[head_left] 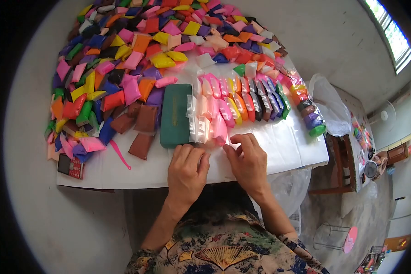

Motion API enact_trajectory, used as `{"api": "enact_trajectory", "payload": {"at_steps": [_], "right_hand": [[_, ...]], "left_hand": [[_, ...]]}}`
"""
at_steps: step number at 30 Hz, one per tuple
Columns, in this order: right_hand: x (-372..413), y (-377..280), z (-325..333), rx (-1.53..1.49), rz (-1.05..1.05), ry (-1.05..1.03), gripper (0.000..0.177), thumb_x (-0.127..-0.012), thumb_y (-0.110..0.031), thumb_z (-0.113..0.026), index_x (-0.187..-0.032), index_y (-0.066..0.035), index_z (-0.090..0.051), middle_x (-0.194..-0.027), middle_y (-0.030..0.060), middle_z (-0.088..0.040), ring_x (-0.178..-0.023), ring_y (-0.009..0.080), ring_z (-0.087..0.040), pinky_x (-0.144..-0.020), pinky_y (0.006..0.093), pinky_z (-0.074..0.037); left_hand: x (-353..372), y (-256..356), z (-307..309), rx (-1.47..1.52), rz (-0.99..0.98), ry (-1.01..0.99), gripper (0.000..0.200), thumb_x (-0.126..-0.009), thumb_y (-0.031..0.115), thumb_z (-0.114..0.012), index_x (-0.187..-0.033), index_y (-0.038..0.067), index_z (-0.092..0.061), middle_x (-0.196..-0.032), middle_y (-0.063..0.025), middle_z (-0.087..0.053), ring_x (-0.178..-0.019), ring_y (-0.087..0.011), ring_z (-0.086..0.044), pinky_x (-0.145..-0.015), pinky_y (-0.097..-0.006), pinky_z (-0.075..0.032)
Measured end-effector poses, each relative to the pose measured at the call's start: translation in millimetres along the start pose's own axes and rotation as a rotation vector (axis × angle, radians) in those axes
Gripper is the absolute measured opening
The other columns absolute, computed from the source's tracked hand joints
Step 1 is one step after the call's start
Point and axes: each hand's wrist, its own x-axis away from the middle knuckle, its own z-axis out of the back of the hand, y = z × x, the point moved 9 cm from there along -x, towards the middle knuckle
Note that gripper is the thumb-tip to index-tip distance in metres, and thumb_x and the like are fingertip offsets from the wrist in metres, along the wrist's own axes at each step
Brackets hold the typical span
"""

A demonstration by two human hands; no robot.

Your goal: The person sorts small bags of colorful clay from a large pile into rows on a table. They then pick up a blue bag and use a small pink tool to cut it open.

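**Pink packet pinched at the near table edge**

A small pink clay packet in clear plastic film (220,132) is pinched at its near end by the right hand (249,162), beside a dark green rectangular case (176,115). The left hand (187,172) is curled alongside, its hold hidden. The packet is judged light, soft and slippery, best gripped by the film's edge.

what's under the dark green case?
The green case lies flat on the white sheet, clear packets against its right edge. Whatever sits directly beneath it is covered.
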Motion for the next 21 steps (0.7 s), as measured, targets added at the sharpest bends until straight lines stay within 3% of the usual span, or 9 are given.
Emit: {"api": "enact_trajectory", "payload": {"at_steps": [2, 3, 10, 16, 19, 21], "right_hand": [[-7, -2, 14, 0.0, 0.005, 0.0, 0.02, -0.082, -0.003, -0.076, -0.096, -0.003, -0.063, -0.089, 0.0093, -0.064, -0.061, 0.0179, -0.063, -0.052, 0.0311, -0.047], [-14, -3, 21, -0.013, 0.011, -0.009, 0.02, -0.083, -0.007, -0.075, -0.097, -0.004, -0.061, -0.09, 0.0095, -0.063, -0.061, 0.0221, -0.063, -0.056, 0.0357, -0.049], [-118, 10, 50, 0.082, 0.147, -0.047, 0.013, -0.087, -0.014, -0.07, -0.091, -0.002, -0.065, -0.082, 0.012, -0.067, -0.069, 0.0251, -0.066, -0.062, 0.0375, -0.051], [-224, 39, -15, 0.297, 0.209, -0.296, 0.016, -0.081, -0.014, -0.063, -0.089, -0.001, -0.069, -0.087, 0.017, -0.07, -0.084, 0.0379, -0.067, -0.075, 0.0476, -0.051], [-260, 43, -71, 0.334, 0.26, -0.4, 0.026, -0.083, -0.016, -0.069, -0.106, -0.004, -0.071, -0.095, 0.015, -0.072, -0.087, 0.0312, -0.07, -0.074, 0.0395, -0.053], [-275, 31, -101, 0.337, 0.392, -0.311, 0.031, -0.083, -0.017, -0.069, -0.113, -0.007, -0.069, -0.101, 0.0151, -0.071, -0.093, 0.0298, -0.069, -0.078, 0.0397, -0.053]], "left_hand": [[0, 1, -2, -0.027, -0.014, 0.004, 0.009, -0.082, 0.001, -0.068, -0.087, 0.001, -0.06, -0.084, -0.0137, -0.055, -0.079, -0.0345, -0.054, -0.071, -0.0453, -0.046], [0, 2, -2, -0.042, -0.022, 0.008, 0.009, -0.082, 0.001, -0.068, -0.087, 0.001, -0.06, -0.083, -0.0135, -0.055, -0.079, -0.0342, -0.054, -0.071, -0.0452, -0.046], [2, 6, 0, -0.088, -0.062, 0.013, 0.006, -0.085, 0.004, -0.065, -0.088, 0.0, -0.062, -0.083, -0.0123, -0.055, -0.078, -0.0317, -0.054, -0.073, -0.0414, -0.047], [5, 14, 4, -0.13, -0.149, 0.093, 0.007, -0.081, -0.001, -0.067, -0.086, 0.0, -0.062, -0.08, -0.0126, -0.054, -0.073, -0.0327, -0.053, -0.067, -0.0407, -0.046], [7, 13, 0, -0.212, -0.181, 0.104, 0.009, -0.08, 0.004, -0.067, -0.085, 0.002, -0.061, -0.077, -0.0094, -0.051, -0.071, -0.0273, -0.052, -0.067, -0.0369, -0.046], [7, 13, 1, -0.193, -0.153, 0.089, 0.008, -0.078, -0.002, -0.067, -0.085, 0.0, -0.063, -0.08, -0.0113, -0.055, -0.072, -0.0306, -0.054, -0.067, -0.0387, -0.047]]}}
